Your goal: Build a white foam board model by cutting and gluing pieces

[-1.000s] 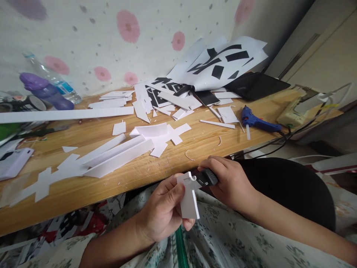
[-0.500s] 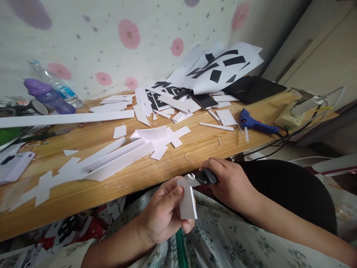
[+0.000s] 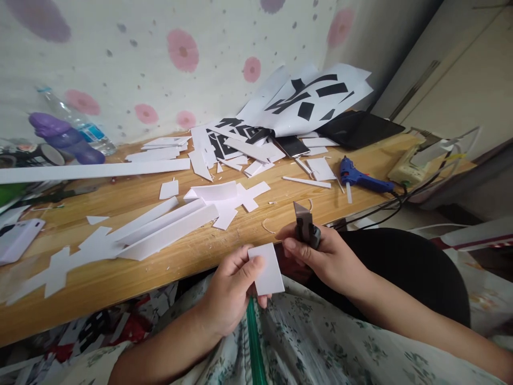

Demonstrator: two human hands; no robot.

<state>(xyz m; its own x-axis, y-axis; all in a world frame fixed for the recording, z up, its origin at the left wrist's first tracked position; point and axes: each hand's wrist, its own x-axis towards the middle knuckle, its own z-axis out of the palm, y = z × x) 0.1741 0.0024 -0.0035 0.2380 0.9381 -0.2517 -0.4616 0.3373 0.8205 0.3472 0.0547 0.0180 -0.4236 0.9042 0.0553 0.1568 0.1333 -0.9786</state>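
Observation:
My left hand (image 3: 230, 291) pinches a small white rectangular foam-board piece (image 3: 266, 269) between thumb and fingers, just below the front edge of the wooden table (image 3: 132, 275). My right hand (image 3: 326, 256) is closed around a black utility knife (image 3: 304, 224), its blade pointing up and away from the white piece. The two hands sit close together over my lap, with the knife clear of the piece.
White foam-board strips (image 3: 166, 224) and offcuts lie scattered across the table. Printed black-and-white sheets (image 3: 308, 99) pile at the back. A blue glue gun (image 3: 363, 179) with its cord lies at right, a purple bottle (image 3: 66, 139) at far left, and a power strip (image 3: 409, 168) at the right end.
The knife has lifted off the white piece and turned blade-up. The left hand has rotated the piece so its flat face shows, and the notched end seen earlier no longer shows.

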